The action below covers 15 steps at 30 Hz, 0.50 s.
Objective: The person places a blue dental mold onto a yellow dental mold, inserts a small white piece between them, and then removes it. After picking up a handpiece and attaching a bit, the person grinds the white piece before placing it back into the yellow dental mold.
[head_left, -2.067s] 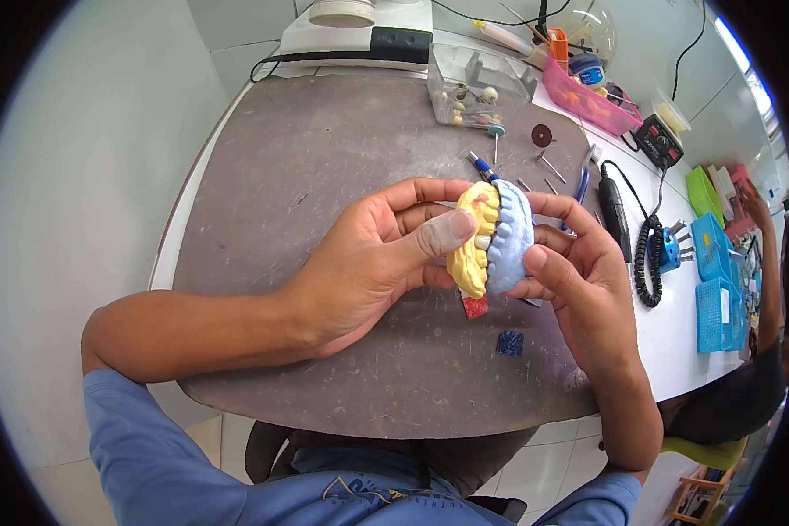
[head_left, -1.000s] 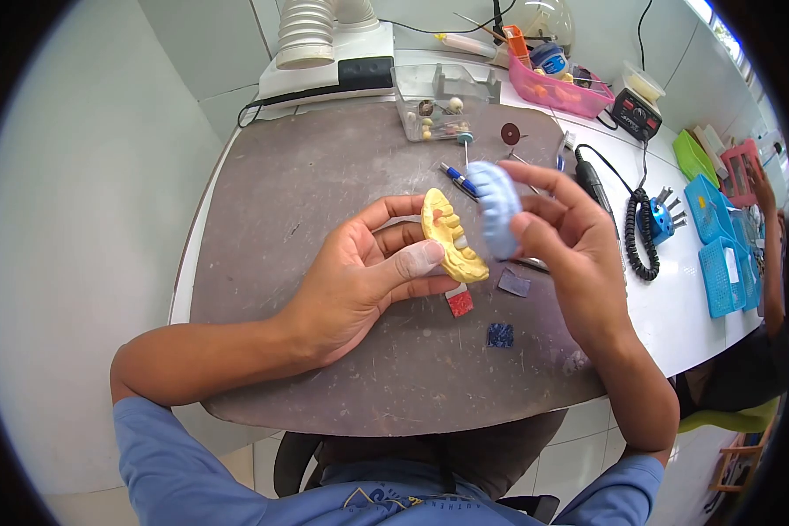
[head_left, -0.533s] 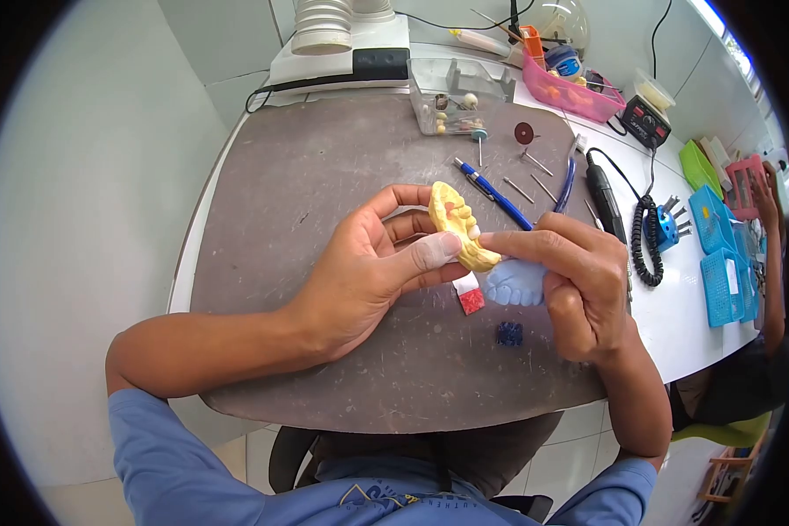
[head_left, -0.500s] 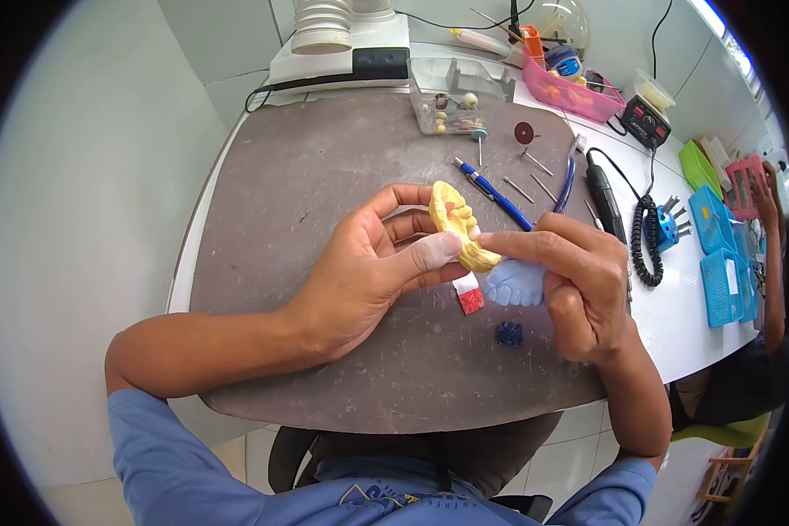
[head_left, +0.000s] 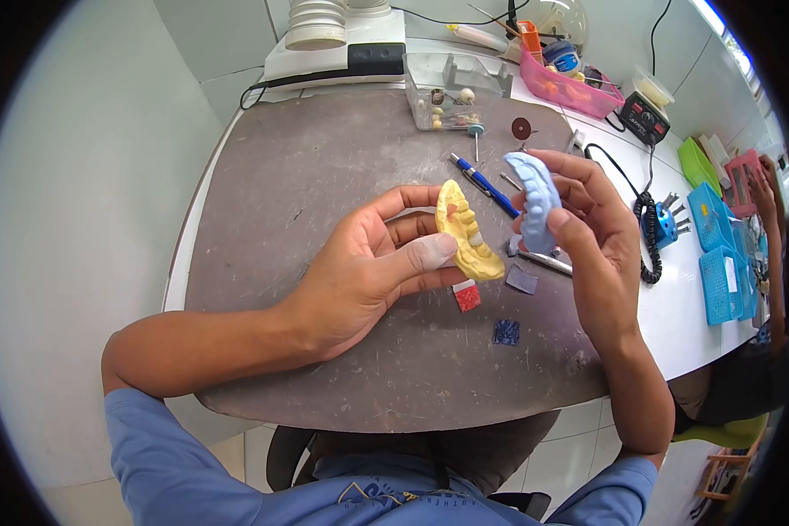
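i see left hand clamped on yellow teeth cast, horseshoe-shaped, a few white teeth set in it. right hand grips blue cast, just apart at its 2 o'clock.

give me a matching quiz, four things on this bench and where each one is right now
Things
1. yellow plaster dental cast
2. pale blue plaster dental cast
3. small red square chip
4. pink plastic tray

Places
A. beyond the far right corner of the grey rubber mat
B. in the right hand
C. flat on the mat
D. in the left hand

Pairs: 1-D, 2-B, 3-C, 4-A
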Motion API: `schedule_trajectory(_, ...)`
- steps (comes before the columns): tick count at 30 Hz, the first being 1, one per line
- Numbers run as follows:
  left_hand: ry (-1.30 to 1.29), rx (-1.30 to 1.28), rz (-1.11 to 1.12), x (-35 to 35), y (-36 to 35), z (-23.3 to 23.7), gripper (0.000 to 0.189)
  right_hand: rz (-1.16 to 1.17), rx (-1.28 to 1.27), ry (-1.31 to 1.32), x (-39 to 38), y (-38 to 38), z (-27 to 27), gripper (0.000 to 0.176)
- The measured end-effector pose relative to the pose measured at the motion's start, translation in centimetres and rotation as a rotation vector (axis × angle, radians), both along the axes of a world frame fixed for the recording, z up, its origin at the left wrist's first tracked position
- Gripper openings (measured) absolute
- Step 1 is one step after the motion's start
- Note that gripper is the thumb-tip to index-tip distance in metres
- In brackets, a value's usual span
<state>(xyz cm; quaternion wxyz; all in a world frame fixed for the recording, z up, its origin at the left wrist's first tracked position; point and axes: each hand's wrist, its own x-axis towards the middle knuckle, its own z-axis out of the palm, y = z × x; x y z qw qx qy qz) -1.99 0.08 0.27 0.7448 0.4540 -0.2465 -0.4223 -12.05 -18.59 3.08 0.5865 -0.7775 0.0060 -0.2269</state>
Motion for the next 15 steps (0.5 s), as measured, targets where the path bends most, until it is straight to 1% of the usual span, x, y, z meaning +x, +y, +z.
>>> schedule_trajectory(1,-0.001,-0.002,-0.014,0.01,0.02,-0.03,0.050,0.032,0.051,0.018,0.05,-0.25,-0.23,0.042)
schedule_trajectory(4,-0.006,-0.011,-0.039,-0.01,0.08,0.12,0.052,0.072,0.080,0.034,0.09,-0.54,-0.54,0.037)
schedule_trajectory(7,-0.013,-0.020,-0.045,0.04,0.02,0.07,0.052,0.102,0.130,0.059,0.06,-0.15,-0.37,0.039)
schedule_trajectory(15,-0.012,-0.026,-0.046,0.21,0.00,-0.13,0.053,0.130,0.107,0.078,0.16,0.13,-0.72,0.041)
